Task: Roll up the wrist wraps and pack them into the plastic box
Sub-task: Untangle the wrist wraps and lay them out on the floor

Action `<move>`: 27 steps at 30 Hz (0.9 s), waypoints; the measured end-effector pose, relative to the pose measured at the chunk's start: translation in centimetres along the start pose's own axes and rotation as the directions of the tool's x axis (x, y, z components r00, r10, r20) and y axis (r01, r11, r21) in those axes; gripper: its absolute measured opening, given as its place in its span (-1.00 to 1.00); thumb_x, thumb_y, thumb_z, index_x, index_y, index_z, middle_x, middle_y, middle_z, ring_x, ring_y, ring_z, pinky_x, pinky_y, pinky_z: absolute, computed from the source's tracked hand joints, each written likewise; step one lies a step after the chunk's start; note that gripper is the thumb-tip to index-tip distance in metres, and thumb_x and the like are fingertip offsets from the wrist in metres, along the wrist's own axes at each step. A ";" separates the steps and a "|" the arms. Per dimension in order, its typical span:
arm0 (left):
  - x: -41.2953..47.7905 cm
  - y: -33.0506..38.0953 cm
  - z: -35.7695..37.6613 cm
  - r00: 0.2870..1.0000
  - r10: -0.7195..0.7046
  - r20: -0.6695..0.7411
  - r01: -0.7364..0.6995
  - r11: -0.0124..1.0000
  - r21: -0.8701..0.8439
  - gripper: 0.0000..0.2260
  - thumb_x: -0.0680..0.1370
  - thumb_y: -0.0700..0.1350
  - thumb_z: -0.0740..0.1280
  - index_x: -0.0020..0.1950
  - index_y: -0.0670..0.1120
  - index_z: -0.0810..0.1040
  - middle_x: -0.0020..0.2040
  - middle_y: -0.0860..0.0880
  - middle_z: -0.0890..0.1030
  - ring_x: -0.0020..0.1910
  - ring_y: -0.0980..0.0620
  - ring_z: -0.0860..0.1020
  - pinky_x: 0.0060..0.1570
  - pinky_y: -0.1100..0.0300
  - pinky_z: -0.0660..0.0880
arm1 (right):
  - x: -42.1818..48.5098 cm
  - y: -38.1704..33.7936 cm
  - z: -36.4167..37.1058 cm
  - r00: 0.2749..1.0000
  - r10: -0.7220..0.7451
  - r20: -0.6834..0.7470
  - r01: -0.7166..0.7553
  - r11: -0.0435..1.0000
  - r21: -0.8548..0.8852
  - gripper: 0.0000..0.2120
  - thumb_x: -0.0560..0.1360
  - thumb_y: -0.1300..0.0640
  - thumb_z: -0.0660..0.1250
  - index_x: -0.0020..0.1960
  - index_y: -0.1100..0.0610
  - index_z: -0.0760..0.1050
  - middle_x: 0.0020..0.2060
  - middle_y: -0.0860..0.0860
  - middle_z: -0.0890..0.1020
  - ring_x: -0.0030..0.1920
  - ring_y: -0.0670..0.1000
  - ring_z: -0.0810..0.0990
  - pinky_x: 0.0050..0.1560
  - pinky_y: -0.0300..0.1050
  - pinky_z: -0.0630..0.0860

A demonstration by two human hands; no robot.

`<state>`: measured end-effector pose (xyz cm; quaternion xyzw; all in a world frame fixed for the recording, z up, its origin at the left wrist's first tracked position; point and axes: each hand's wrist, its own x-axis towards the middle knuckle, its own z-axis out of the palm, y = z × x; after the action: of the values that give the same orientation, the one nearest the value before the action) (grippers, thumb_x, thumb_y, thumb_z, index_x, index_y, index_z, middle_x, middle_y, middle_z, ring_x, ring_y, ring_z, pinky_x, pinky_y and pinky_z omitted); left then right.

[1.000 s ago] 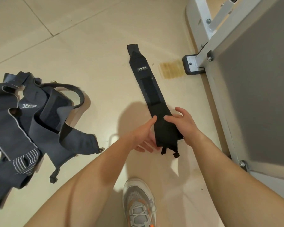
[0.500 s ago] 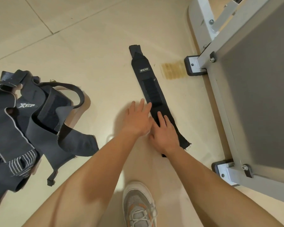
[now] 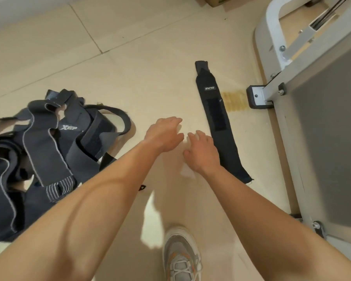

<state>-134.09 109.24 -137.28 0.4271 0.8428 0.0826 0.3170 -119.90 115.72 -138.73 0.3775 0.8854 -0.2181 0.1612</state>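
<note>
On the beige tiled floor [image 3: 150,57] a long black fabric wrist wrap [image 3: 216,116] lies flat and fully unrolled, running away from the person, with the white-logo end far and the frayed end near. Right hand [image 3: 203,153] is palm down just left of the wrap's near half, fingers loosely spread, holding nothing; cannot tell if its edge touches the fabric. Left hand [image 3: 163,134] is beside it, further left, palm down, fingers relaxed and slightly curled, empty, clear of the wrap. Yellowish rectangular stain [image 3: 234,101] sits right of the wrap, next to the black-capped foot of a white metal equipment frame [image 3: 272,94]. Dark grey neoprene support brace with straps [image 3: 49,142] is heaped well to the left. Grey laced sneaker [image 3: 180,258] is at bottom centre.
</note>
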 end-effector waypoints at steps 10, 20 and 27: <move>-16.6 -13.0 -7.1 0.935 -0.321 -0.154 0.317 0.947 -0.051 -0.64 0.64 -0.03 0.23 0.44 -0.02 0.46 0.37 -0.07 0.51 0.31 -0.15 0.51 0.22 -0.06 0.51 | -3.2 -17.3 -3.5 0.936 -0.336 0.103 0.330 0.941 0.077 -0.56 0.62 0.06 0.16 0.48 0.10 0.37 0.41 0.11 0.38 0.33 0.19 0.47 0.27 0.11 0.48; -22.2 -24.9 -5.3 0.779 -0.606 -0.159 0.548 0.782 -0.298 -0.66 0.60 -0.03 0.30 0.37 -0.04 0.50 0.32 -0.11 0.54 0.26 -0.16 0.53 0.25 -0.07 0.50 | -0.9 -26.8 -1.2 0.816 -0.495 0.299 0.500 0.864 0.063 -0.53 0.62 0.11 0.27 0.52 0.10 0.36 0.41 0.09 0.50 0.38 0.11 0.49 0.36 -0.03 0.44; -19.2 -29.4 -4.0 0.690 -0.714 -0.121 0.468 0.567 -0.677 -0.39 0.56 -0.11 0.42 0.56 -0.06 0.25 0.38 -0.03 0.46 0.10 0.00 0.51 -0.08 0.24 0.42 | 1.4 -34.6 3.5 0.843 -0.473 0.257 0.445 0.881 0.162 -0.52 0.64 0.17 0.27 0.54 0.13 0.30 0.35 0.11 0.54 0.32 0.13 0.53 0.24 -0.07 0.44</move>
<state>-147.80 76.64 -137.30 -0.0356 0.9097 0.3114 0.2723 -146.03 93.32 -133.22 0.1259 0.9050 -0.3456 0.2137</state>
